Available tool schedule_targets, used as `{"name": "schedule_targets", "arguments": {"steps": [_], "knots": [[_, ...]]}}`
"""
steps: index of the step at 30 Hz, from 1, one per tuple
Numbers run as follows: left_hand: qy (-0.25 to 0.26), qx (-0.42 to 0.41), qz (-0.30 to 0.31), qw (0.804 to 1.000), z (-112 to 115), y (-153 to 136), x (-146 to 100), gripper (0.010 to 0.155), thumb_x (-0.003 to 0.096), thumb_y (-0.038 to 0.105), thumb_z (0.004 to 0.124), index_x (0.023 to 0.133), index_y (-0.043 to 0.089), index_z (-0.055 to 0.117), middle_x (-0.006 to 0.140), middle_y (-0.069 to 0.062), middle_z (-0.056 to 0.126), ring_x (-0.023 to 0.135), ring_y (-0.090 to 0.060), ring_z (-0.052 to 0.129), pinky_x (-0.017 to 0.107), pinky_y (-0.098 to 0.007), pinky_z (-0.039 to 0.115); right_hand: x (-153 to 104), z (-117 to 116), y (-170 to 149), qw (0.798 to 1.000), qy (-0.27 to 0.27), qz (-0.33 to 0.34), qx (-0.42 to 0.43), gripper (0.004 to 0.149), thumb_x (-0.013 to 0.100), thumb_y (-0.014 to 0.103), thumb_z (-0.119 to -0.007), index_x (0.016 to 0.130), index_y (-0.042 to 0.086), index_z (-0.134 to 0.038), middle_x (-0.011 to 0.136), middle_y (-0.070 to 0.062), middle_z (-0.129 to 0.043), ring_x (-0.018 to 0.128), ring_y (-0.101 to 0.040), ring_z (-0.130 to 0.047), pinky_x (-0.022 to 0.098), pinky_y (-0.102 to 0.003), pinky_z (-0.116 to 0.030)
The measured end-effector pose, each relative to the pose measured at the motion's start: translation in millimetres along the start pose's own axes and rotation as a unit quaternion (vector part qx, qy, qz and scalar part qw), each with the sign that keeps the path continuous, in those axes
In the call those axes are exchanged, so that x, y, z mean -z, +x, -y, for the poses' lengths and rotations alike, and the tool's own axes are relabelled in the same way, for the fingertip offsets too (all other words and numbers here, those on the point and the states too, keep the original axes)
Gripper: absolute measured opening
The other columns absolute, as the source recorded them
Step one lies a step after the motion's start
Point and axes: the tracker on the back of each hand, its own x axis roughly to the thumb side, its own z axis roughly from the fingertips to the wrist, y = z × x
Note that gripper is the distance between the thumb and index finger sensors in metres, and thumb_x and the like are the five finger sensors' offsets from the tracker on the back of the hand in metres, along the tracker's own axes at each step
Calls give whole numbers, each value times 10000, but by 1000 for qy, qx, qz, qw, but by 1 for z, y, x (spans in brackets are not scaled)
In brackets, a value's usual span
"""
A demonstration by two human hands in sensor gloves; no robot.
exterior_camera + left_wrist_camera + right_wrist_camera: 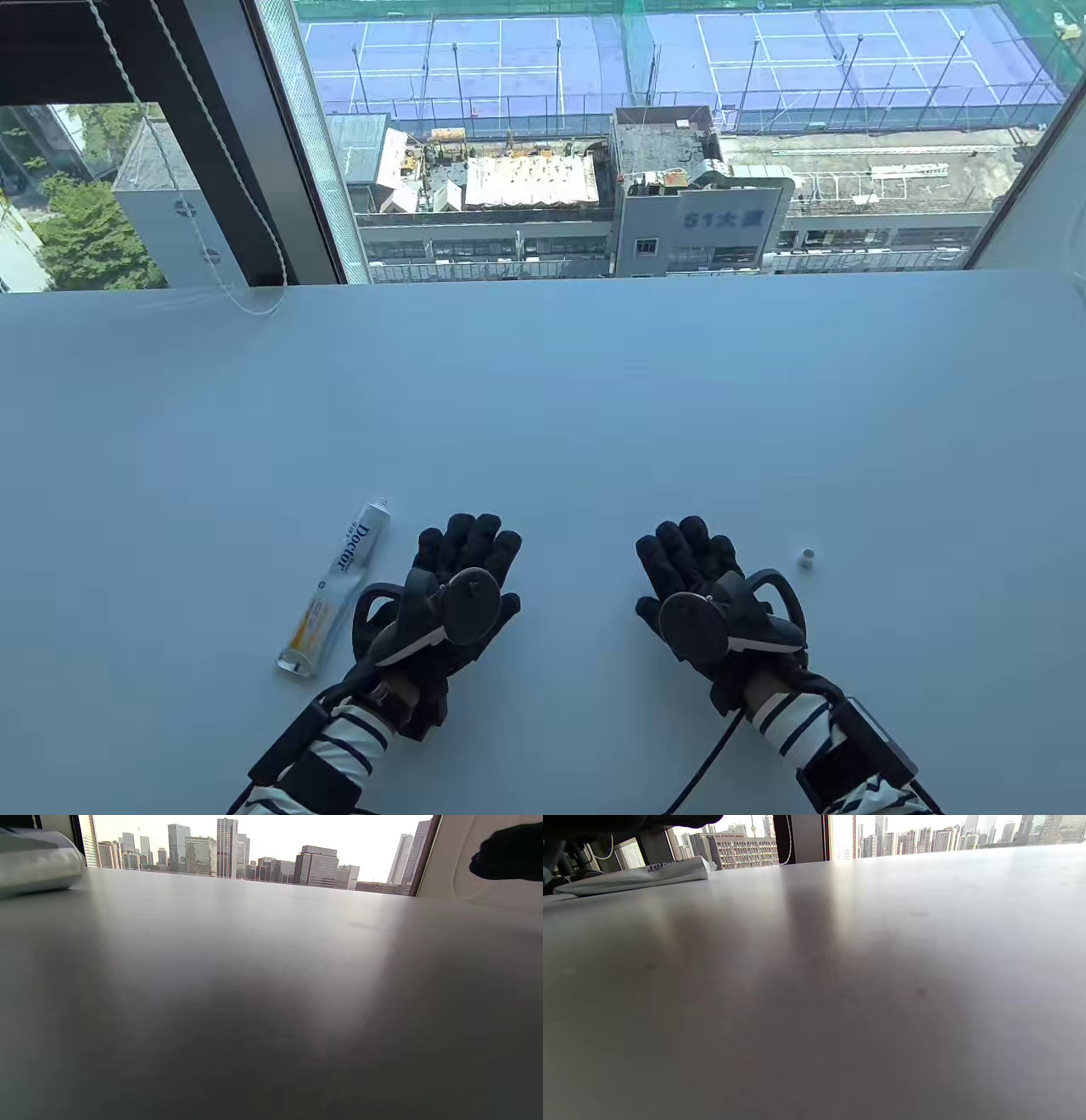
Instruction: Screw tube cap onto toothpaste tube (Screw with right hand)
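A white toothpaste tube (336,587) marked "Doctor" lies flat on the white table (543,407), nozzle end pointing away, just left of my left hand (465,560). It also shows in the left wrist view (38,859) and the right wrist view (636,876). A small white cap (807,558) stands on the table just right of my right hand (689,556). Both hands rest palm down and flat on the table, fingers spread, holding nothing. The tube's nozzle is uncapped.
A window runs along the table's far edge, with a blind cord (246,297) lying on the far left corner. A dark fingertip (507,853) shows at the top right of the left wrist view.
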Motion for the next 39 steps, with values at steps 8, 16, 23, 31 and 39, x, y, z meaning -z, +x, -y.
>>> {"name": "schedule_targets", "arguments": {"steps": [8, 16, 23, 31, 39], "knots": [[-6, -9, 4, 1000, 2, 2, 0, 710, 494, 514, 571, 1099, 406, 215, 1228, 54, 185, 1187, -228, 200, 862, -477, 157, -1, -1, -1, 1000, 8, -8, 2, 680, 681, 368, -387, 1136, -43, -94, 1131, -356, -41, 969, -608, -34, 635, -696, -177], [3, -27, -10, 1000, -6, -8, 0, 707, 498, 514, 572, 1100, 398, 220, 1229, 28, 215, 1184, -249, 239, 865, -480, 192, -1, -1, -3, 1000, 16, -12, 4, 690, 682, 378, -396, 1136, -40, -90, 1128, -356, -29, 967, -611, -29, 638, -695, -173], [46, 7, -166, 985, -30, -62, -4, 650, 548, 432, 657, 1114, 262, 385, 1177, -133, 451, 1096, -382, 532, 804, -538, 452, -1, -1, -6, 1000, 14, -21, 18, 689, 680, 373, -416, 1138, -43, -113, 1134, -356, -51, 972, -610, -60, 640, -695, -180], [-67, -15, -354, 933, -16, -139, -15, 747, 538, 506, 761, 1109, 148, 439, 1144, -252, 477, 1044, -483, 570, 748, -601, 510, -2, 0, -9, 999, 8, -27, 19, 692, 678, 373, -429, 1142, -48, -135, 1136, -356, -61, 973, -611, -64, 640, -695, -184], [-89, -66, -327, 938, -10, -139, -13, 681, 533, 501, 754, 1084, 171, 527, 1151, -244, 473, 1050, -492, 549, 748, -611, 510, -7, 14, -20, 997, -35, -61, 23, 691, 677, 363, -474, 1146, -58, -192, 1147, -362, -149, 989, -620, -132, 651, -691, -231]]}}
